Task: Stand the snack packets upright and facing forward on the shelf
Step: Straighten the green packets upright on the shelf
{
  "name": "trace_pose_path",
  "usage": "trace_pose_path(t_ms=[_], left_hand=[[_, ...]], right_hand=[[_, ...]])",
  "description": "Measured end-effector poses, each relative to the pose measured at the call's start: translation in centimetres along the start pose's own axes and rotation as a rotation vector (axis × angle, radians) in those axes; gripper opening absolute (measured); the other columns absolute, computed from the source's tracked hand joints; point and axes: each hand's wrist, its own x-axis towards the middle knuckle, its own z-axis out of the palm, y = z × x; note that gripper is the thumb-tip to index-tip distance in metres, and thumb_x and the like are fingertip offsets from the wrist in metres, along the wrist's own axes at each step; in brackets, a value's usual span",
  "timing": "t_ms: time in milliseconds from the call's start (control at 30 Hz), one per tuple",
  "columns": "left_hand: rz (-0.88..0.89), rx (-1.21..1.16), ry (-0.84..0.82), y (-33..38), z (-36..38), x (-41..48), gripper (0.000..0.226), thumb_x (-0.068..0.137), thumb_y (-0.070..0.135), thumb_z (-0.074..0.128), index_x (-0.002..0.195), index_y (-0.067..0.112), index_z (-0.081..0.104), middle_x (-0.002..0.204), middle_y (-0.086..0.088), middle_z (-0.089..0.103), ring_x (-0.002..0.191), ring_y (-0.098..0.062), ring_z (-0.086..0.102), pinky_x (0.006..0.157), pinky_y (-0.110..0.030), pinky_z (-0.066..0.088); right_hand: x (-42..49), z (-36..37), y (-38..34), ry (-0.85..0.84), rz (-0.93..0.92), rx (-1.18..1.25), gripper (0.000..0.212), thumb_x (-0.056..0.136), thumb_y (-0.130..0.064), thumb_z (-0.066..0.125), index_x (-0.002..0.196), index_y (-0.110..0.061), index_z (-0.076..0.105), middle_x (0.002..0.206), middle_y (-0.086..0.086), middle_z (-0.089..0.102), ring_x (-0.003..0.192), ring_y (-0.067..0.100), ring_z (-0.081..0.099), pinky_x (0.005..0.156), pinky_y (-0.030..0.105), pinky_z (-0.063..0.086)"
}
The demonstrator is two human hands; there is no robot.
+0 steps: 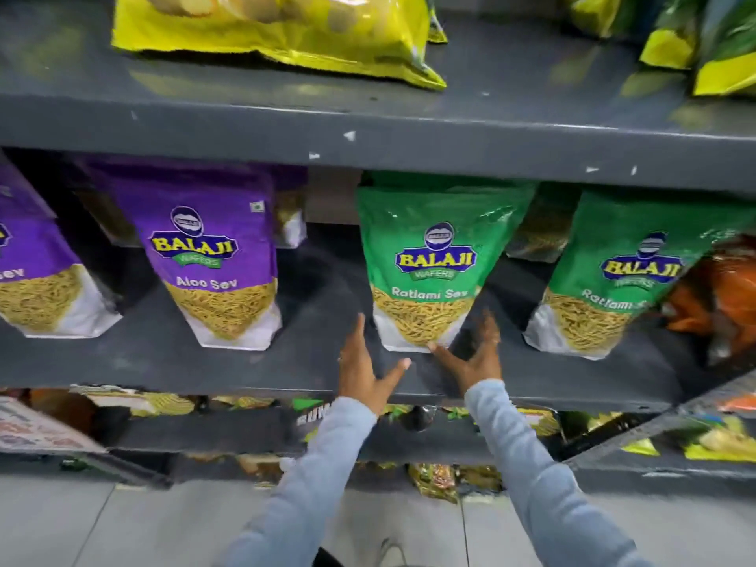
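Squaring green Ratlami Sev packet (429, 263) on shelf (319, 362): left hand (362, 372) and right hand (474, 362) flank its base, fingers spread wide, holding nothing; next, probably nudge base straight.

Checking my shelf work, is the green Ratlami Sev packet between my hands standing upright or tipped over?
Upright. The green Ratlami Sev packet stands on its base on the shelf, label facing forward.

A pale tiled floor (122, 525) fills the lower part of the frame, its grout lines running toward the bottom edge. At lower centre, the toe of a light-coloured shoe (390, 550) rests on the tiles. At far left, a tilted white printed carton (37, 427) carries blurred, unreadable lettering.
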Motion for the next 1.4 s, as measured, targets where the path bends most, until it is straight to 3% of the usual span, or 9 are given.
trace_pose_path(t_ms=[167,267,367,567,833,1067,1167,1333,1400], left_hand=[[-0.083,0.09,-0.083,0.7,0.8,2.8,0.075,0.078,0.031,0.069,0.138,0.01,0.027,0.142,-0.017,0.04,0.131,-0.033,0.038,0.106,-0.037,0.032],[-0.127,0.122,-0.078,0.2,0.3,3.0,0.058,0.078,0.029,0.069,0.122,0.009,0.039,0.126,-0.018,0.052,0.117,-0.035,0.047,0.089,-0.031,0.038],[-0.114,0.141,-0.043,-0.1,0.2,2.6,0.051,0.077,0.029,0.069,0.117,0.01,0.043,0.123,-0.015,0.056,0.113,-0.033,0.05,0.09,-0.035,0.042],[-0.085,0.189,-0.024,0.4,0.5,2.1,0.049,0.08,0.031,0.066,0.119,0.011,0.043,0.124,-0.014,0.058,0.113,-0.034,0.052,0.089,-0.035,0.044],[-0.098,0.209,-0.006,0.4,0.3,2.0,0.046,0.083,0.026,0.063,0.12,0.009,0.042,0.124,-0.017,0.058,0.112,-0.037,0.051,0.089,-0.037,0.044],[-0.043,0.062,0.04,-0.7,0.4,2.0,0.082,0.077,0.023,0.07,0.143,0.012,0.022,0.144,-0.016,0.043,0.131,-0.036,0.04,0.109,-0.044,0.034],[0.031,0.0,0.17,-0.6,0.8,0.2,0.092,0.077,0.032,0.07,0.146,0.014,0.011,0.152,-0.016,0.028,0.139,-0.032,0.027,0.116,-0.046,0.021],[0.407,0.049,0.164,2.5,5.4,-4.3,0.07,0.082,0.034,0.058,0.14,0.025,0.02,0.146,-0.002,0.031,0.138,-0.006,0.021,0.116,-0.027,0.02],[0.496,0.046,-0.033,4.6,8.6,-5.0,0.064,0.084,0.035,0.055,0.138,0.036,0.02,0.144,0.01,0.031,0.136,0.009,0.016,0.115,-0.021,0.02]], right_hand=[[0.7,-0.2,-0.3,-0.148,0.045,-0.217,0.07,0.059,-0.042,0.077,0.118,-0.015,0.052,0.114,0.017,0.059,0.111,0.031,0.053,0.095,0.036,0.042],[0.4,0.1,0.3,-0.179,-0.004,-0.338,0.074,0.058,-0.057,0.067,0.119,-0.017,0.05,0.111,0.016,0.061,0.106,0.034,0.054,0.093,0.038,0.044],[0.6,-0.1,0.7,-0.227,-0.021,-0.381,0.076,0.057,-0.067,0.06,0.119,-0.024,0.049,0.112,0.011,0.065,0.105,0.032,0.056,0.093,0.043,0.047],[0.1,-0.9,-0.1,-0.231,-0.056,-0.331,0.058,0.076,-0.033,0.067,0.127,-0.014,0.046,0.125,0.015,0.06,0.113,0.034,0.055,0.098,0.037,0.042],[-0.4,0.1,-0.4,-0.24,-0.041,-0.413,0.05,0.084,-0.031,0.058,0.129,-0.014,0.042,0.131,0.016,0.057,0.117,0.04,0.053,0.097,0.041,0.045],[-1.1,-1.9,0.1,-0.248,-0.032,-0.334,0.083,0.076,-0.029,0.069,0.144,-0.013,0.023,0.143,0.011,0.045,0.13,0.026,0.045,0.106,0.03,0.035],[-2.1,-4.4,1.8,-0.173,0.025,-0.025,0.073,0.075,-0.01,0.071,0.138,-0.006,0.035,0.135,0.011,0.051,0.123,0.018,0.049,0.095,0.01,0.04],[-0.9,-11.7,4.9,0.37,-0.027,0.318,0.036,0.068,-0.01,0.075,0.09,-0.035,0.061,0.082,-0.01,0.07,0.074,-0.001,0.064,0.078,0.032,0.049],[0.9,-14.8,5.9,0.415,-0.034,0.363,0.047,0.058,-0.016,0.081,0.093,-0.035,0.056,0.093,0.002,0.069,0.078,0.006,0.064,0.078,0.034,0.051]])
